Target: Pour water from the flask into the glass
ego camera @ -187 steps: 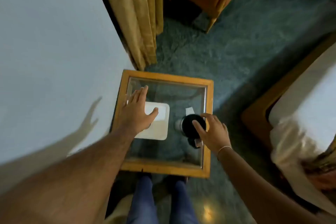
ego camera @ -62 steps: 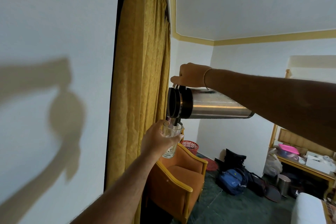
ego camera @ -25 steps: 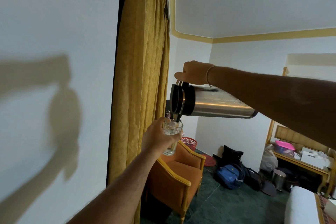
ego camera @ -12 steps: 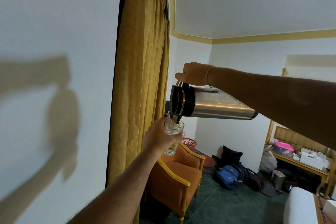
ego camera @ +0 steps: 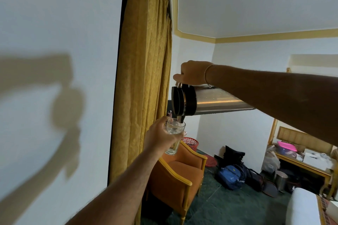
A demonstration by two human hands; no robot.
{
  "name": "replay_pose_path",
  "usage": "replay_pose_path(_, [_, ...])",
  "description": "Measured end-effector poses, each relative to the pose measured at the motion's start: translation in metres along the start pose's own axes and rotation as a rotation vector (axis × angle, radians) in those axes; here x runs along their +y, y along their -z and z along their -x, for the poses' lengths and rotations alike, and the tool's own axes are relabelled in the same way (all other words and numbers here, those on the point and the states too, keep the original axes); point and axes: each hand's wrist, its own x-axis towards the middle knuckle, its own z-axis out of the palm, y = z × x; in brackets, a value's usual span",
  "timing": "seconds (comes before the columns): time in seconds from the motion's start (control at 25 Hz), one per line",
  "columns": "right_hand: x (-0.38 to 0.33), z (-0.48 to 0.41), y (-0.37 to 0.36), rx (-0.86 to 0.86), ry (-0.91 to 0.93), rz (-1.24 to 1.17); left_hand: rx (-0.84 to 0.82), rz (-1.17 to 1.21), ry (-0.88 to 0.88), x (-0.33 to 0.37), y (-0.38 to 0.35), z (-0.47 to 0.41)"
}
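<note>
A steel flask (ego camera: 217, 101) with a black lid lies almost level in the air, its spout pointing down. My right hand (ego camera: 193, 73) grips its handle from above. Directly under the spout is a clear glass (ego camera: 174, 131), held upright with water in it. My left hand (ego camera: 161, 136) is wrapped around the glass from the left and hides most of its side. The spout tip sits just above the rim of the glass.
A white wall is at the left, with a yellow curtain (ego camera: 146, 71) beside it. Below stands an orange armchair (ego camera: 180, 175). Bags (ego camera: 231, 176) lie on the green floor, and a wooden table (ego camera: 303, 162) with clutter is at the right.
Since 7.5 s ago both flask and glass have been lifted off the glass-topped table. Over the last second the pouring pose holds steady, with the water in the glass slightly higher.
</note>
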Motion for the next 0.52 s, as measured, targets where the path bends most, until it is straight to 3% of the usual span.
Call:
replay_pose_path(0.2, [-0.0113,-0.0031,0.0063,0.015,0.024,0.075,0.001,-0.005,0.006,0.0005,-0.0007,0.0001])
replay_pose_path(0.52, [-0.0102,-0.0059,0.0003,0.005,0.016,-0.002,0.012,-0.04,0.016,-0.0038,0.0,0.0005])
